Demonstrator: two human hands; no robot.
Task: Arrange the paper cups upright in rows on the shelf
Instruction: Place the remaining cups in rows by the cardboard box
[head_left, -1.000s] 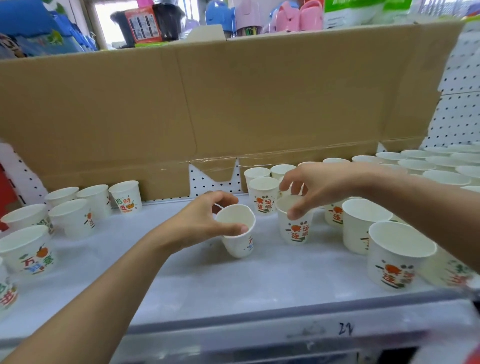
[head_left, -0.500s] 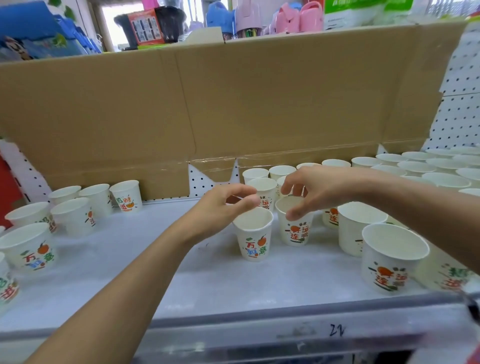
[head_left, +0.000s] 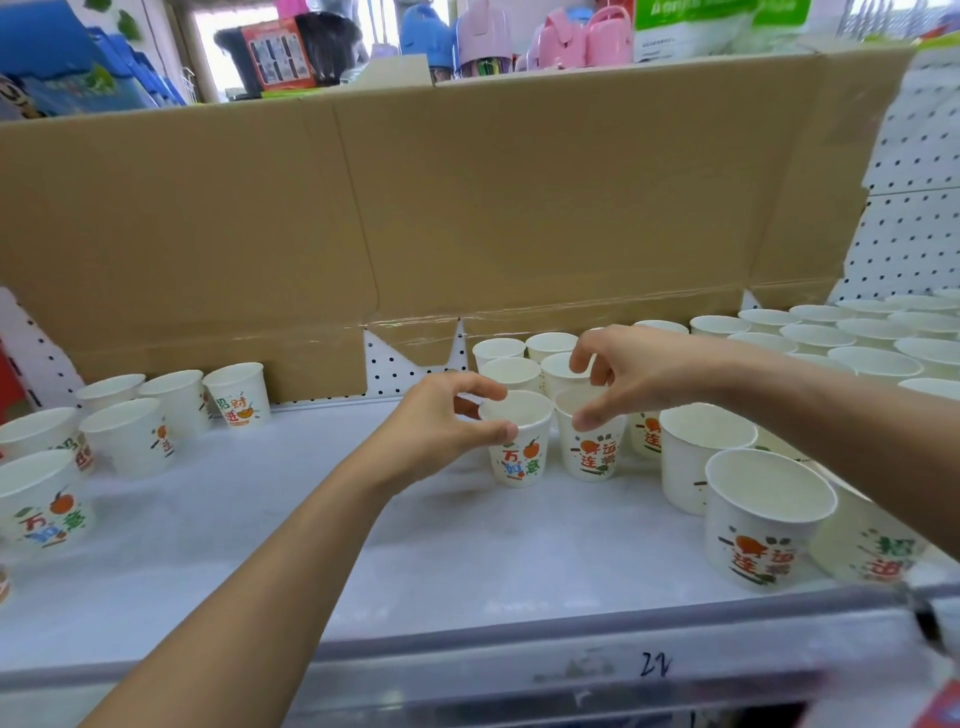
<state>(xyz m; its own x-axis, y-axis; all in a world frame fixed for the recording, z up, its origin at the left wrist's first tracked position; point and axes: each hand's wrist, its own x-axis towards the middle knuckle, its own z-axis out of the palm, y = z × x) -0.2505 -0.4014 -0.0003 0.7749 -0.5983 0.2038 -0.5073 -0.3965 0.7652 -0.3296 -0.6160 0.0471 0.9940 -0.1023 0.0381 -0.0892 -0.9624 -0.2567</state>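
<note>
the left hand pinches the rim of the left cup between thumb and forefinger, a narrow hold. the cup stands upright on the shelf, about midway along it and nearer the back edge than the front. taking it by the rim probably lets the hand steer the cup without squashing its thin wall.

the right hand reaches in from the right end and curls on the rim of the right cup, thumb on the near side and fingers arched over the far side. that cup is upright too, just beside the left cup; whether their rims touch i cannot tell. the right hand seems to steady the end of a row so the left cup can be nudged against it without tipping the neighbours.

behind the two stand more upright cups, close to the cardboard sheet along the back edge. a packed block of cups fills the back right corner, and larger cups stand by the front edge at the right. a looser cluster sits toward the left end, likely next to be brought into line.
</note>
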